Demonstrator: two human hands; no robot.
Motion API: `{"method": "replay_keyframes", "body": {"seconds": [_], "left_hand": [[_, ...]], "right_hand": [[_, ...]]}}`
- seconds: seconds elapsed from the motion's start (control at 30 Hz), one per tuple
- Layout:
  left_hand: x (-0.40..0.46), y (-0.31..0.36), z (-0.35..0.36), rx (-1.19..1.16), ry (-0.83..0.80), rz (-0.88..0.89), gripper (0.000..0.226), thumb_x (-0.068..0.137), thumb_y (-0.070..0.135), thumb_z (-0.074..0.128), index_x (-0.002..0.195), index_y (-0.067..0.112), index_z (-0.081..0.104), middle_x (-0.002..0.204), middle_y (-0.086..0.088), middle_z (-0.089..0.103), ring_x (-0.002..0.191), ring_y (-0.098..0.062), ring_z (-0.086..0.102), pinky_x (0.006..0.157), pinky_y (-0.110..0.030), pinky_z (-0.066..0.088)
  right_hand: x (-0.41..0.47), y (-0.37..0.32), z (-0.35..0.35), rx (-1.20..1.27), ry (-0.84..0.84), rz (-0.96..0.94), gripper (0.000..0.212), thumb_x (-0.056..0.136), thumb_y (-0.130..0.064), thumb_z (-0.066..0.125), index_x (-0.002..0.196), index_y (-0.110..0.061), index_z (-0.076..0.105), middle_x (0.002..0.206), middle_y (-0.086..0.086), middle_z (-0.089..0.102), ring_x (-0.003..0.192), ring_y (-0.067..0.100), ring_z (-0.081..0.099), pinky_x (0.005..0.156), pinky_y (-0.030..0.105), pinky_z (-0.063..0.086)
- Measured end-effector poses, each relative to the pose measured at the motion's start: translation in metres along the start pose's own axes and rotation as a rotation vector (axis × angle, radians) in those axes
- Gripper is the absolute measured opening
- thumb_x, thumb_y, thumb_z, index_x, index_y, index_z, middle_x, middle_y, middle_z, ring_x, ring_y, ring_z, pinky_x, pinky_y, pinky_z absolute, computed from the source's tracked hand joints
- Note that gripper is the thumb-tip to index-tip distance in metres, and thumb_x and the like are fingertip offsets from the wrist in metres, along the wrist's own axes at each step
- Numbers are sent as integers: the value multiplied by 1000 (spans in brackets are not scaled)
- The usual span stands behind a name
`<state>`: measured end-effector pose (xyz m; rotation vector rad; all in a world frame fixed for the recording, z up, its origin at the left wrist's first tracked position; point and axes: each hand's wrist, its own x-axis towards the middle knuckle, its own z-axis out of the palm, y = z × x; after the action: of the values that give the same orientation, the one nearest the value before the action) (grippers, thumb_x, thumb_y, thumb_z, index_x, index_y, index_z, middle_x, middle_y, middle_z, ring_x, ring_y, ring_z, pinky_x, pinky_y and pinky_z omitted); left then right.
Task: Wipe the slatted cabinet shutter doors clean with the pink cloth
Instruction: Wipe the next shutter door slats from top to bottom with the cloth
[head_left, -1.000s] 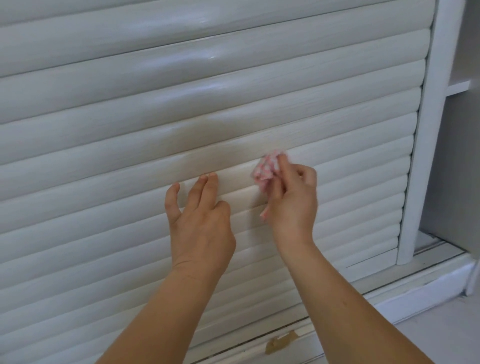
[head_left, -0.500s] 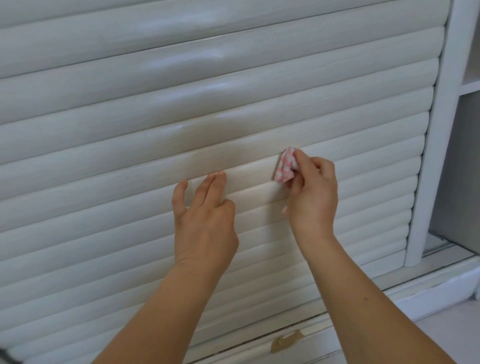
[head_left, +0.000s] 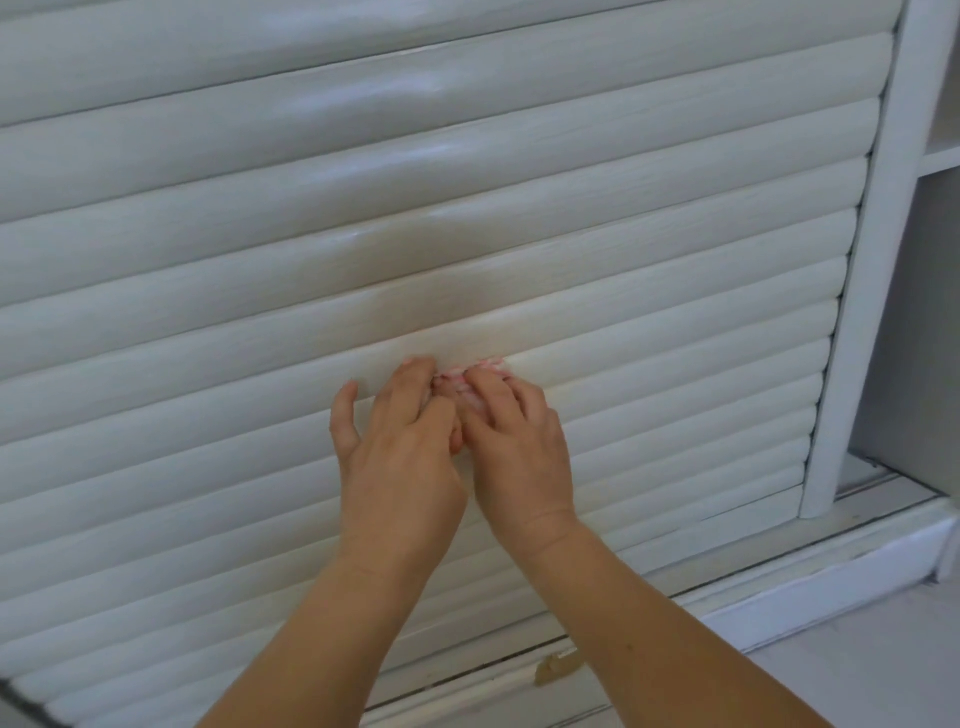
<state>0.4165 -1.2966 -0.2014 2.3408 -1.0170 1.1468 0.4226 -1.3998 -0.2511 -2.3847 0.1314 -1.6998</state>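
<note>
From the head view, both hands are up against the shutter (head_left: 363, 218), meeting near its middle, well left of the white post (head_left: 862, 291). The left hand (head_left: 400, 452) lies flat-ish on the slats, fingers mostly straight and reaching up, thumb splayed out to the left; its fingertips (head_left: 415, 366) touch the cloth (head_left: 467, 382). Whether that hand's grip has closed on the cloth I cannot tell, since the fingertips hide the contact. The right hand (head_left: 519, 447) is just beside it, the two touching along their inner edges, and its fingers curl down over the cloth, pressing it onto a slat. The cloth is bunched small, pink with white, only a strip of it peeking out above and between the fingertips of both hands, left of the post. Both forearms come up from the bottom edge, angled in towards each other. The slats above the hands carry a yellowish tint and some glossy patches. Below the shutter, left of the post's foot, the white rail (head_left: 779, 587) runs along the bottom, with a chipped tan patch (head_left: 558, 665) showing. Right of the post, a shelf (head_left: 940, 156) edge shows.
</note>
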Motion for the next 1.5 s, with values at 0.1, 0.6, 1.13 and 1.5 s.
{"method": "replay_keyframes", "body": {"seconds": [0.1,0.6,1.13,1.5], "left_hand": [[-7,-2,4,36,-34,7,22,69,11,24,67,29,34,122,-10,60,118,-23,55,104,-41,12],[-21,-32,3,184,-158,107,28,65,7,23,60,21,47,130,-8,57,122,-21,52,103,-51,15],[-22,-27,5,258,-110,85,26,66,7,31,65,16,56,129,-10,57,121,-23,53,106,-51,7],[-24,-16,13,295,-107,20,15,62,1,46,60,14,53,131,-12,54,125,-26,48,106,-52,8]], "right_hand": [[6,20,-12,-56,-12,-89,40,80,-23,46,112,-25,70,112,5,67,98,25,45,70,36,52],[6,54,-4,-10,215,478,45,92,-17,35,128,0,56,140,27,43,133,47,34,105,44,24],[-35,24,4,-142,-55,-222,36,92,-12,43,127,-13,45,120,14,61,109,36,58,84,45,50],[-18,108,-23,-49,71,408,38,78,-11,38,107,-10,64,112,15,61,100,40,55,78,41,46]]}}
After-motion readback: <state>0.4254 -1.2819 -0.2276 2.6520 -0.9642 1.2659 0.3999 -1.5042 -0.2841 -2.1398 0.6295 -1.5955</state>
